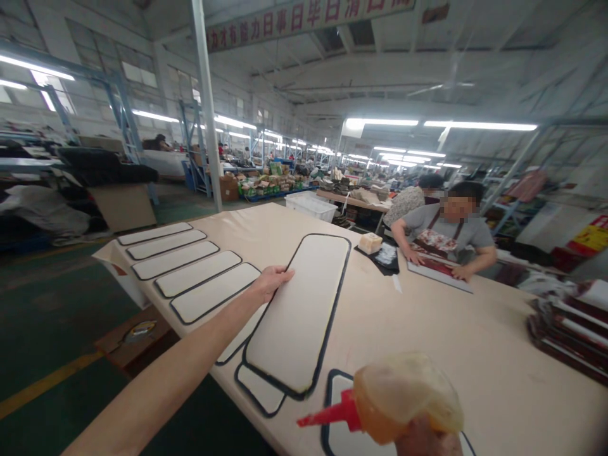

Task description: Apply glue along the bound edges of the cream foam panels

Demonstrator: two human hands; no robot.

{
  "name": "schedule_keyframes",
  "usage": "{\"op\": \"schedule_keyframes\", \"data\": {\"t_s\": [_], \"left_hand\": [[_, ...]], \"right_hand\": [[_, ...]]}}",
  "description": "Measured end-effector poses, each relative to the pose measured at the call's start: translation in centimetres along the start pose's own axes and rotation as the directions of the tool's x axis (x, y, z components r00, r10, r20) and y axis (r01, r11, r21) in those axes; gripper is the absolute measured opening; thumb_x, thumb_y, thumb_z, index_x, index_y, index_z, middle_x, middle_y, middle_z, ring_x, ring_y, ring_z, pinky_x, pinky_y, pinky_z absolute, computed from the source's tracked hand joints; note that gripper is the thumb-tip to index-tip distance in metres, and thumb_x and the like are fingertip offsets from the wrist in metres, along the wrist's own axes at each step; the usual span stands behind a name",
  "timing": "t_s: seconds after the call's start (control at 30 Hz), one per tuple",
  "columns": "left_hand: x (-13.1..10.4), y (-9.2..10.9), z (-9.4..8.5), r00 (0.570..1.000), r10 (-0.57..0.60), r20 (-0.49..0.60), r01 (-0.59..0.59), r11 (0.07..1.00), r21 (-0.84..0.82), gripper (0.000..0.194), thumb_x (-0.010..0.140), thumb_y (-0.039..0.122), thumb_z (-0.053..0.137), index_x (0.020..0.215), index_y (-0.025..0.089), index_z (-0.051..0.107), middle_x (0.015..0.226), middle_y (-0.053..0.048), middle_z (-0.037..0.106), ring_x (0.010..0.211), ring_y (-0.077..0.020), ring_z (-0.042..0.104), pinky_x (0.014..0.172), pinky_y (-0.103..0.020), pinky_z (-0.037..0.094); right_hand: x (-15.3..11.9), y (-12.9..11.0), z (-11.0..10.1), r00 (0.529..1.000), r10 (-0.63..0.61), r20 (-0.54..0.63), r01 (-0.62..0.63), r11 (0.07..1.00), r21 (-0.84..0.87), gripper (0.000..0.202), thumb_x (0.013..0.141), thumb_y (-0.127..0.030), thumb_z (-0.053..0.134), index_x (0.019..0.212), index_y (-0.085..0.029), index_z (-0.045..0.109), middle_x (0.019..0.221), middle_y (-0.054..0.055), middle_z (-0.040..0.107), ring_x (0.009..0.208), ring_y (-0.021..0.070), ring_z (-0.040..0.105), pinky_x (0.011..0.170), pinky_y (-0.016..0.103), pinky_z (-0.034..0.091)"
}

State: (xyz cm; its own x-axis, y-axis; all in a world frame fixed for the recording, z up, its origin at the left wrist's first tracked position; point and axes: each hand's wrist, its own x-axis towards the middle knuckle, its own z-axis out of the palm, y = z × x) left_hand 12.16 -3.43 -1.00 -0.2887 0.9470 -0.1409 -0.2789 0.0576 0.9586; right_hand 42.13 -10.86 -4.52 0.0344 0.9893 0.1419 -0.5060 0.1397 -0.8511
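My left hand (272, 283) grips the long edge of a white panel with rounded corners and a dark border (299, 310), thumb on top. The panel is tilted above the table, over another bordered panel (263, 389) that it partly hides. In my right hand (427, 438), at the bottom, is a squeeze bottle (403, 396) of amber liquid, its red nozzle pointing left. Most of that hand is hidden by the bottle or cut off by the frame. Under the bottle lies a further bordered panel (339, 386).
Several similar panels (216, 292) lie in a row along the table's left edge. Across the table (418, 335) a person (451, 228) presses both hands on a flat board. A foam block (370, 241) and black sheet sit nearby. Stacked dark pieces (570, 329) stand at right.
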Motion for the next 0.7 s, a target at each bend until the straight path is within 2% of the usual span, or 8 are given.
{"op": "schedule_keyframes", "data": {"t_s": [0.07, 0.17, 0.27, 0.37, 0.47, 0.57, 0.7], "left_hand": [[-0.4, -0.8, 0.7, 0.999, 0.033, -0.016, -0.033, 0.999, 0.006, 0.042, 0.054, 0.039, 0.083, 0.082, 0.01, 0.068, 0.057, -0.003, 0.067, 0.053, -0.0152, 0.06, 0.054, -0.026, 0.046], [-1.6, -2.1, 2.4, 0.998, 0.057, 0.027, -0.058, 0.998, 0.015, 0.048, 0.052, 0.041, 0.083, 0.086, 0.01, 0.068, 0.063, -0.005, 0.069, 0.057, -0.0162, 0.062, 0.055, -0.025, 0.046], [-2.9, -2.6, 3.9, 0.991, 0.056, 0.124, -0.06, 0.998, 0.025, 0.045, 0.056, 0.039, 0.08, 0.088, 0.009, 0.069, 0.069, -0.006, 0.07, 0.058, -0.0156, 0.061, 0.055, -0.024, 0.045], [-3.9, -1.9, 4.4, 0.964, 0.011, 0.266, -0.014, 1.0, 0.01, 0.043, 0.057, 0.031, 0.078, 0.093, 0.009, 0.069, 0.074, -0.006, 0.071, 0.061, -0.0156, 0.062, 0.056, -0.024, 0.045], [-4.3, -0.7, 4.1, 0.939, -0.01, 0.345, 0.018, 1.0, -0.021, 0.045, 0.054, 0.022, 0.079, 0.096, 0.011, 0.07, 0.082, -0.006, 0.072, 0.069, -0.016, 0.064, 0.063, -0.024, 0.047], [-3.8, -0.2, 3.7, 0.952, -0.012, 0.307, 0.019, 1.0, -0.02, 0.041, 0.052, 0.022, 0.082, 0.09, 0.01, 0.071, 0.083, -0.007, 0.073, 0.07, -0.0145, 0.063, 0.066, -0.022, 0.047], [-2.6, -0.7, 3.1, 0.973, -0.048, 0.225, 0.051, 0.999, -0.009, 0.043, 0.047, 0.021, 0.084, 0.086, 0.009, 0.07, 0.077, -0.007, 0.073, 0.064, -0.0139, 0.063, 0.062, -0.022, 0.047]], "right_hand": [[1.7, -0.8, 0.8, 0.998, -0.067, -0.005, 0.068, 0.997, 0.043, 0.039, 0.075, -0.04, 0.069, 0.108, -0.02, 0.063, 0.092, 0.01, 0.069, 0.084, 0.0282, 0.066, 0.08, 0.047, 0.053], [5.7, -2.1, 2.1, 0.969, -0.245, -0.042, 0.247, 0.966, 0.072, 0.042, 0.065, -0.033, 0.077, 0.102, -0.017, 0.064, 0.095, 0.008, 0.067, 0.092, 0.0266, 0.063, 0.09, 0.049, 0.047], [8.9, -2.6, 2.5, 0.935, -0.34, -0.098, 0.347, 0.935, 0.068, 0.048, 0.054, -0.024, 0.083, 0.097, -0.015, 0.065, 0.093, 0.005, 0.066, 0.09, 0.0214, 0.061, 0.096, 0.046, 0.042], [10.3, -2.6, 2.0, 0.909, -0.383, -0.165, 0.396, 0.917, 0.05, 0.058, 0.05, -0.021, 0.085, 0.103, -0.016, 0.063, 0.093, 0.002, 0.065, 0.085, 0.0169, 0.06, 0.095, 0.042, 0.043], [9.9, -2.2, 0.8, 0.901, -0.386, -0.197, 0.401, 0.915, 0.041, 0.06, 0.05, -0.021, 0.085, 0.105, -0.015, 0.061, 0.092, 0.001, 0.063, 0.084, 0.0156, 0.06, 0.089, 0.035, 0.047], [7.7, -0.7, -0.5, 0.919, -0.36, -0.163, 0.358, 0.933, -0.042, 0.061, 0.054, -0.026, 0.083, 0.109, -0.013, 0.059, 0.093, 0.004, 0.063, 0.084, 0.0165, 0.06, 0.079, 0.028, 0.051], [3.2, 2.1, -1.7, 0.95, -0.298, -0.088, 0.263, 0.922, -0.285, 0.064, 0.057, -0.035, 0.082, 0.113, -0.015, 0.058, 0.096, 0.007, 0.065, 0.082, 0.0201, 0.06, 0.067, 0.025, 0.052]]}}
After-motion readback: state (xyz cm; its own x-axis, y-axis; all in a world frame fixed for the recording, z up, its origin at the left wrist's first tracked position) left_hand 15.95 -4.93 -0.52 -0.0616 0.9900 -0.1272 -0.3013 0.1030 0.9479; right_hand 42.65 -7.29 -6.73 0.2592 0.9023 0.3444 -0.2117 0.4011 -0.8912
